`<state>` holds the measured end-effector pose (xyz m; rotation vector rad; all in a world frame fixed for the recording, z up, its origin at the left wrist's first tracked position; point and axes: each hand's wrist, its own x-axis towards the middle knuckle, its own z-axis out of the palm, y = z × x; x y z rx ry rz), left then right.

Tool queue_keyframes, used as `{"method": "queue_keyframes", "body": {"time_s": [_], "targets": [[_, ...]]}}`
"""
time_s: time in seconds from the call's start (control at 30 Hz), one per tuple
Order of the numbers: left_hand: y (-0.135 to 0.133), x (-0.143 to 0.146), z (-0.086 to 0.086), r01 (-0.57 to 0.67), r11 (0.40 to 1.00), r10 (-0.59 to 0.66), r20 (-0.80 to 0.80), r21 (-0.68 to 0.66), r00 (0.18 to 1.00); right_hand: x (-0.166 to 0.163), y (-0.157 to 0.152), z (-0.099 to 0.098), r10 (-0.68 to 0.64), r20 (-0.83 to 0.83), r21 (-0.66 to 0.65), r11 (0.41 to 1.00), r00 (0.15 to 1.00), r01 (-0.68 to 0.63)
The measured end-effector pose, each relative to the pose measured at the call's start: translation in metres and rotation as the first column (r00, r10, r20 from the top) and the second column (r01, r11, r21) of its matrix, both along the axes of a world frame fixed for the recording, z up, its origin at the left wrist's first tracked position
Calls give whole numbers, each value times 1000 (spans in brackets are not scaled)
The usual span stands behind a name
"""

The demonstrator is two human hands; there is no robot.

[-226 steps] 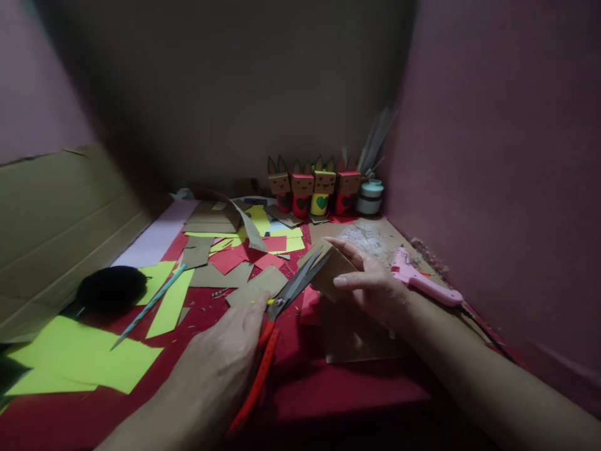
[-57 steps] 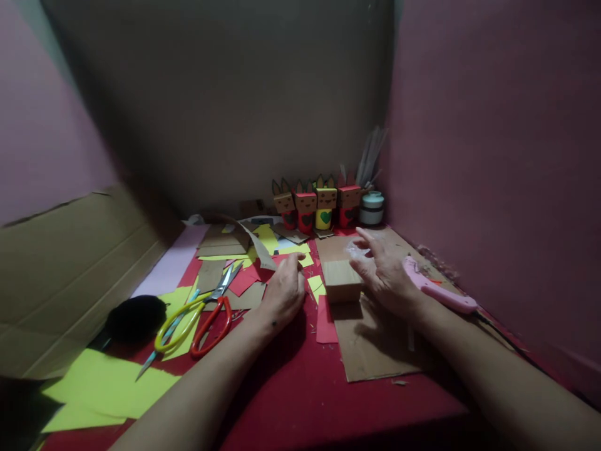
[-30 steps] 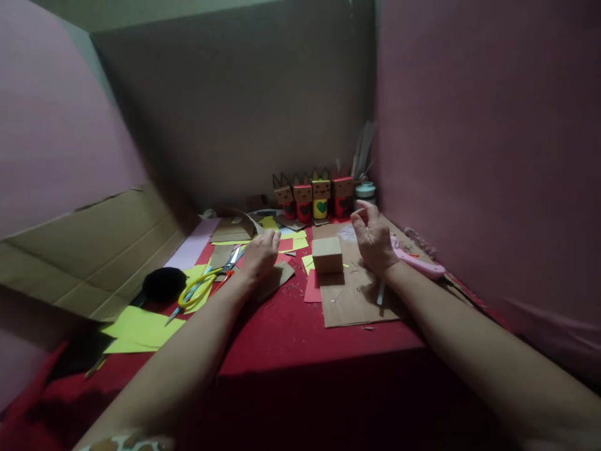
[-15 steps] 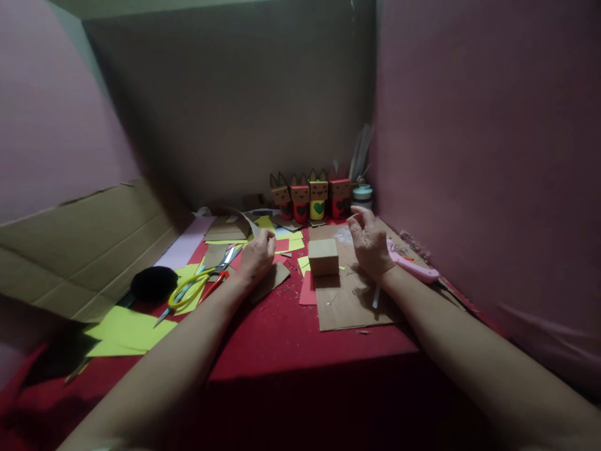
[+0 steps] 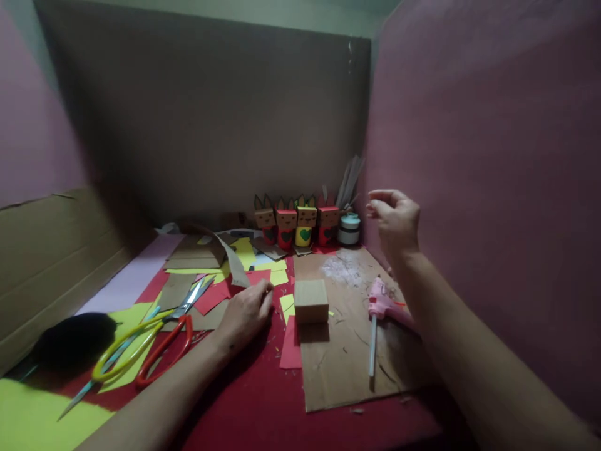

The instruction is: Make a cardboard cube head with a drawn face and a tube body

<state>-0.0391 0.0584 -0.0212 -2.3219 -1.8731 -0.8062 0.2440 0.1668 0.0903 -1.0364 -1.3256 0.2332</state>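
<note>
My left hand [image 5: 246,308] rests on the red tabletop with its fingers curled loosely closed; nothing shows in it. Close by are a curved cardboard strip [image 5: 235,264] and scissors with yellow and red handles [image 5: 129,351]. A small cardboard box [image 5: 311,302] sits between my hands, at the left edge of a flat cardboard sheet [image 5: 345,363]. Raised above the table at the right is my right hand [image 5: 397,219], thumb and fingertips pinched together; anything held there is too small to see. A pink glue gun [image 5: 379,300] lies below it, a glue stick protruding.
Several box-headed paper figures with ears [image 5: 306,225] stand at the back, beside a pale lidded jar [image 5: 349,229]. Yellow paper [image 5: 42,413], a black object [image 5: 70,341] and cardboard scraps [image 5: 195,250] cover the left side. A pink wall [image 5: 488,188] rises at the right.
My right hand has risen away from the sheet, leaving the glue gun in fuller view. The view has shifted, with the tabletop appearing closer. My left hand stays low on the table.
</note>
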Motion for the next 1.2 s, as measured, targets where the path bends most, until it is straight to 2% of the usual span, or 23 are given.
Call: {"method": "queue_keyframes", "body": {"time_s": [0.07, 0.13, 0.23, 0.33, 0.6, 0.73, 0.9, 1.03, 1.2], "targets": [[0, 0, -2, 42, 998, -41, -20, 43, 999, 9, 41, 18, -49, 50, -133, 990, 998, 55], [-1, -2, -4, 81, 993, -78, -40, 91, 996, 14, 76, 27, -71, 144, -262, 959, 987, 107], [0, -4, -7, 124, 980, -116, -64, 158, 991, 17, 112, 28, -70, 312, -371, 909, 948, 189], [-1, -5, -10, 163, 965, -151, -75, 205, 986, 11, 133, 27, -34, 479, -412, 874, 877, 259], [-2, -5, -12, 201, 943, -184, -86, 267, 979, -4, 170, 38, 96, 788, -399, 832, 609, 386], [-2, -6, -11, 205, 938, -192, -71, 280, 979, -5, 185, 42, 170, 872, -388, 813, 460, 435], [-2, -4, -12, 223, 933, -194, -124, 282, 973, -6, 194, 35, 245, 921, -370, 792, 303, 486], [-4, -2, -14, 230, 941, -203, -129, 249, 971, -5, 196, 27, 269, 935, -350, 792, 229, 500], [-4, -2, -15, 225, 949, -210, -89, 220, 974, -5, 202, 21, 285, 938, -346, 804, 198, 484]]}}
